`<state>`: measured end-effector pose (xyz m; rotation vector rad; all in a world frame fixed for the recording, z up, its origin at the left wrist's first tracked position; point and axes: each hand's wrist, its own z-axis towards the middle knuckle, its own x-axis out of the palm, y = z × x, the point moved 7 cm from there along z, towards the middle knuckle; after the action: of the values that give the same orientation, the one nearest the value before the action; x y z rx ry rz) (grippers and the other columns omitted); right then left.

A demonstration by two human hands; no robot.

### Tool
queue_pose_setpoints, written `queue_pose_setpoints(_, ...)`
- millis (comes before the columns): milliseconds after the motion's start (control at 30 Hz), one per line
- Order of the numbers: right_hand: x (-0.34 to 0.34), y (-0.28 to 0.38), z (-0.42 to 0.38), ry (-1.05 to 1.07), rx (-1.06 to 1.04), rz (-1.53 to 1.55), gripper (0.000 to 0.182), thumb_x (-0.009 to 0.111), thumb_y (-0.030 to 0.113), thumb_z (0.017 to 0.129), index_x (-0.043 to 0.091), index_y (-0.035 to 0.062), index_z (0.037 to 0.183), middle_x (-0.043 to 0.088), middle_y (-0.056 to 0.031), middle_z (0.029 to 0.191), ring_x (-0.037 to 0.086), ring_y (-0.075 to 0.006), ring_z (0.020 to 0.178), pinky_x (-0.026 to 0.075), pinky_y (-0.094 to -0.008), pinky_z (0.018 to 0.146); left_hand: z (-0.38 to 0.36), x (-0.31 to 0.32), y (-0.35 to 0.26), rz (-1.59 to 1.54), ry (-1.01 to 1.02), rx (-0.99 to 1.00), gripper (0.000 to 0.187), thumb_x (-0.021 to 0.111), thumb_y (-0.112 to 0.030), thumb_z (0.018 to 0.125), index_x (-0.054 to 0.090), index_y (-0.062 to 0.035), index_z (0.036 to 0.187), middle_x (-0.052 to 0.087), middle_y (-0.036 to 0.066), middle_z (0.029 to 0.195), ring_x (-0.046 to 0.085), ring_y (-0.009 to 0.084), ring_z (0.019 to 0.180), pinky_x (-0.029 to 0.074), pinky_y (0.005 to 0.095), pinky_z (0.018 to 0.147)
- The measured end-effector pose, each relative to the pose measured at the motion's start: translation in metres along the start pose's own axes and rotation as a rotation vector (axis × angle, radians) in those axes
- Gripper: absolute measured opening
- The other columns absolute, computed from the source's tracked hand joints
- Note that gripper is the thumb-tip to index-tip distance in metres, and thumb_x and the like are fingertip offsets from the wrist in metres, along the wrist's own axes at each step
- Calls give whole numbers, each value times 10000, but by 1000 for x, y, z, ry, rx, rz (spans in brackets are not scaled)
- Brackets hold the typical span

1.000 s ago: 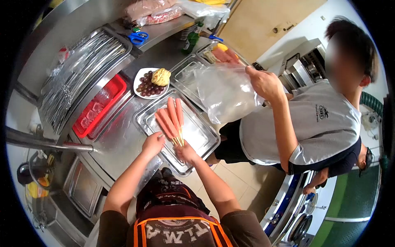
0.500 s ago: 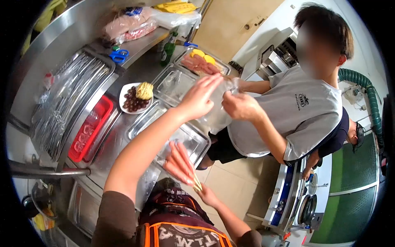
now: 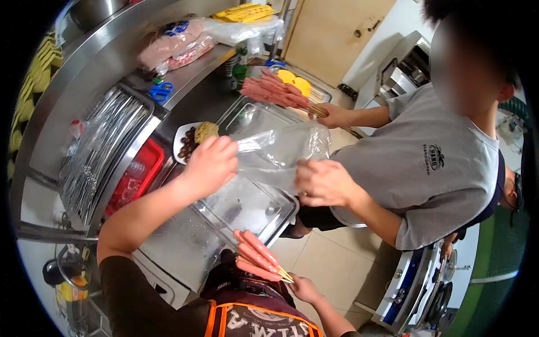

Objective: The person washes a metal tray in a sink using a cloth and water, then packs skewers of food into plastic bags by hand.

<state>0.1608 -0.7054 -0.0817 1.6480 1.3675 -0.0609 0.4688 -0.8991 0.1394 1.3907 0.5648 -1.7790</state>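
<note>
Our left hand (image 3: 210, 163) closed on one edge of the clear plastic bag (image 3: 278, 151) above the steel tray (image 3: 247, 205), a co-worker's hand (image 3: 320, 182) gripping its other side, our right hand (image 3: 303, 287) low by the apron, fingers pinching the sticks of the skewered sausages (image 3: 255, 255).

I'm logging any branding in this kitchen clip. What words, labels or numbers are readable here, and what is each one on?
"TLMA": large pale letters, seen upside down and cut off by the picture's edge, on the wearer's apron.
Small dark logo with a line of text on the chest of the co-worker's grey T-shirt: too small to read.
Wrapped food packets on the upper shelf: any print is blurred.
Nothing else legible.
</note>
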Motion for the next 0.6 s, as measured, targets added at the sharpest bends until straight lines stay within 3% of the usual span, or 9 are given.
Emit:
queue_pose_setpoints(67, -4, -6, 0, 16, 13, 19, 292, 544, 178, 842, 495, 79, 1112, 608, -205, 840, 589, -382, 787, 472, -434, 680, -30, -23, 8, -60, -126, -276, 251, 690, -254, 684, 624, -34, 783, 538, 92, 991, 507, 258, 955, 410, 361, 832)
queue_pose_setpoints(100, -7, -4, -2, 33, 7, 19, 292, 544, 178, 842, 495, 79, 1112, 608, -205, 840, 589, -382, 787, 472, -434, 680, -39, -21, 7, -57, -114, -289, 251, 690, -254, 684, 624, -34, 783, 538, 92, 991, 507, 258, 955, 410, 361, 832)
queue_pose_setpoints(167, -17, 1, -6, 4, 47, 20, 269, 543, 193, 857, 499, 70, 1092, 607, -205, 849, 584, -379, 783, 464, -431, 669, -59, 9, 19, -445, -23, -570, 299, 666, -267, 751, 625, -1, 882, 534, 114, 1049, 526, 278, 964, 443, 366, 786)
queue_pose_setpoints(233, -19, 1, -11, -5, 41, 29, 260, 549, 203, 865, 507, 66, 1082, 603, -195, 825, 580, -365, 748, 458, -415, 654, -56, 27, 20, -486, -84, -526, 309, 656, -254, 766, 614, 7, 926, 534, 113, 1055, 553, 295, 918, 460, 362, 742)
queue_pose_setpoints(333, -23, 9, -28, -52, 36, 79, 247, 551, 171, 867, 516, 48, 1078, 598, -165, 776, 585, -293, 686, 458, -368, 633, -30, 17, 19, -313, -360, -495, 386, 675, -256, 748, 562, -11, 1025, 552, 125, 1031, 564, 310, 884, 463, 378, 738)
queue_pose_setpoints(433, -29, 29, -59, -122, 56, 248, 271, 544, 151, 871, 510, 43, 1118, 611, -183, 827, 610, -303, 767, 471, -356, 686, -6, 23, 19, -321, -339, -665, 526, 717, -280, 701, 488, -42, 1111, 579, 130, 1003, 574, 316, 872, 469, 389, 741)
queue_pose_setpoints(500, -35, 41, -77, -232, 56, 289, 261, 551, 94, 861, 513, 30, 1111, 613, -167, 869, 615, -265, 799, 469, -329, 704, 1, 59, 23, -409, -62, -851, 681, 760, -310, 639, 411, -71, 1171, 596, 132, 989, 579, 326, 895, 473, 393, 744)
queue_pose_setpoints(567, -41, 56, -80, -299, 34, 283, 282, 556, 77, 852, 504, 25, 1124, 615, -149, 876, 616, -242, 801, 470, -321, 703, 4, 84, 21, -325, -117, -800, 680, 779, -349, 594, 470, -62, 1128, 612, 123, 990, 593, 318, 895, 477, 383, 741)
queue_pose_setpoints(600, -46, 63, -80, -368, 19, 290, 295, 556, 77, 853, 499, 26, 1138, 614, -146, 880, 614, -232, 801, 469, -318, 708, 4, 108, 20, -369, 47, -805, 551, 732, -352, 651, 517, -50, 1058, 620, 126, 925, 602, 301, 862, 476, 388, 732)
